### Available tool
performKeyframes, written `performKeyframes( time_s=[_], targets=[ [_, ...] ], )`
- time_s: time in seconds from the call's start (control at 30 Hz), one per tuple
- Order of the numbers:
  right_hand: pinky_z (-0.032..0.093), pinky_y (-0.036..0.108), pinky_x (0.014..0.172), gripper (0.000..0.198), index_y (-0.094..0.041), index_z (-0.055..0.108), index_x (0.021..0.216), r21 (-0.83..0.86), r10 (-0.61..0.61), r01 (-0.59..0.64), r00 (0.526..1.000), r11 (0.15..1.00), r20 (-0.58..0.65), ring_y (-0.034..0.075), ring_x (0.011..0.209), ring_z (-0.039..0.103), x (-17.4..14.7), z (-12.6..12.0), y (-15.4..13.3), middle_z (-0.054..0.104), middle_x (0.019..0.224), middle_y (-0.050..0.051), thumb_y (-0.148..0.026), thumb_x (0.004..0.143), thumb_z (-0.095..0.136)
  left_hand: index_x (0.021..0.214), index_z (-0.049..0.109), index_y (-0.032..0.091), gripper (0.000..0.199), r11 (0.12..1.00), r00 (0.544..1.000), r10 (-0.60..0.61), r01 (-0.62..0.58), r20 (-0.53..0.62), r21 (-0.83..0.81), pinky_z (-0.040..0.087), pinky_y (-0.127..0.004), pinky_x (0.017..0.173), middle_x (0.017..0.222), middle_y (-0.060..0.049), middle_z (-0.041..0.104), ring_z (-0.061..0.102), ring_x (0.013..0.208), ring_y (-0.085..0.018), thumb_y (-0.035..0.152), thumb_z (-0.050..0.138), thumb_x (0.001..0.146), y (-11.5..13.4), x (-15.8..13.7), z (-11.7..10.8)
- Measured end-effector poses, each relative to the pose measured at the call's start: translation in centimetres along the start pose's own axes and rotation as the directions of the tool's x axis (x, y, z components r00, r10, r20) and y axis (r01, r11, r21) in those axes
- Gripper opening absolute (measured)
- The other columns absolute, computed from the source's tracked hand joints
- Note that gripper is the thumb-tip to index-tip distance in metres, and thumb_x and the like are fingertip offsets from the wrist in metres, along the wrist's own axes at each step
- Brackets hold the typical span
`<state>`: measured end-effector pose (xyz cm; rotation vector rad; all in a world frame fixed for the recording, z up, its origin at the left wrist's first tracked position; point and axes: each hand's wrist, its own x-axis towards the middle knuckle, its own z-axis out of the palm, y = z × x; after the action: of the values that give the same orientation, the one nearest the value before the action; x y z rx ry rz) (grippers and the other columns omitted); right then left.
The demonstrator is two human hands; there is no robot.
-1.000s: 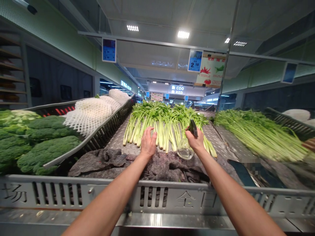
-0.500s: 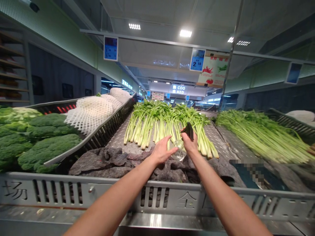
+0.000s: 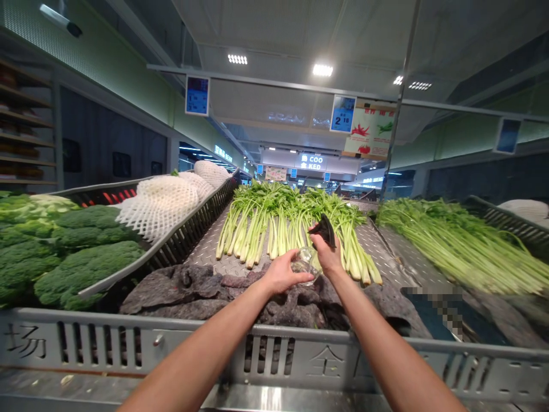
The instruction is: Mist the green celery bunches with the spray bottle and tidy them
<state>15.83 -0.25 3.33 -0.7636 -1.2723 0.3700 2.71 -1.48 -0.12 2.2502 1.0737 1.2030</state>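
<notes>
Both bare forearms converge forward: the right hand grips a clear, rounded plastic spray bottle beneath its black head; the left hand cups its body between thumb and fingers. Above crumpled grey cloth, its long axis leans head up and rightward, nozzle direction unclear.

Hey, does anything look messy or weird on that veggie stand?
A bit. The dark grey cloth in front of the celery is bunched and wrinkled, while the celery lies in a neat row. A small pale scrap also sits on the metal ledge at lower left, looking like litter.
</notes>
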Motion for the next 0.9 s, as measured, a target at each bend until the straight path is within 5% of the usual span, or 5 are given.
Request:
performKeyframes(
  time_s=[0.2, 0.43, 0.9],
  targets=[
    [0.043, 0.031, 0.078, 0.032, -0.018, 0.058, 0.089, 0.158, -0.034, 0.007, 0.985, 0.987, 0.170, 0.017, 0.084, 0.056, 0.3, 2.1, -1.1, 0.062, 0.093, 0.004, -0.034, 0.061, 0.058, 0.113, 0.047, 0.018, 0.065, 0.999, 0.987, 0.032, -0.026, -0.156, 0.041, 0.040, -0.033, 0.085, 0.104, -0.006, 0.058, 0.053, 0.096, -0.021, 0.046, 0.064, 0.056, -0.6, -0.4, -1.7],
    [0.042, 0.030, 0.076, 0.019, -0.018, 0.060, 0.075, 0.009, -0.016, 0.015, 0.987, 1.000, 0.162, 0.017, 0.080, 0.056, -0.3, 1.1, 1.1, 0.062, 0.082, 0.001, -0.028, 0.062, 0.051, 0.097, 0.055, 0.018, 0.062, 0.958, 1.000, 0.008, -0.001, -0.023, 0.286, 0.043, -0.032, 0.066, 0.082, -0.004, 0.061, 0.055, 0.077, -0.022, 0.059, 0.061, 0.051, -0.7, -0.5, -1.1],
    [0.042, 0.027, 0.065, 0.025, -0.017, 0.055, 0.087, -0.131, -0.131, 0.149, 0.982, 0.980, 0.132, 0.014, 0.067, 0.054, -1.6, 1.9, 1.2, 0.060, 0.080, 0.002, -0.024, 0.063, 0.048, 0.110, 0.047, 0.017, 0.072, 0.989, 0.998, -0.043, 0.035, 0.051, 0.143, 0.043, -0.032, 0.076, 0.101, -0.007, 0.060, 0.055, 0.090, -0.023, 0.049, 0.067, 0.049, -0.9, -0.7, -1.1]
  ],
)
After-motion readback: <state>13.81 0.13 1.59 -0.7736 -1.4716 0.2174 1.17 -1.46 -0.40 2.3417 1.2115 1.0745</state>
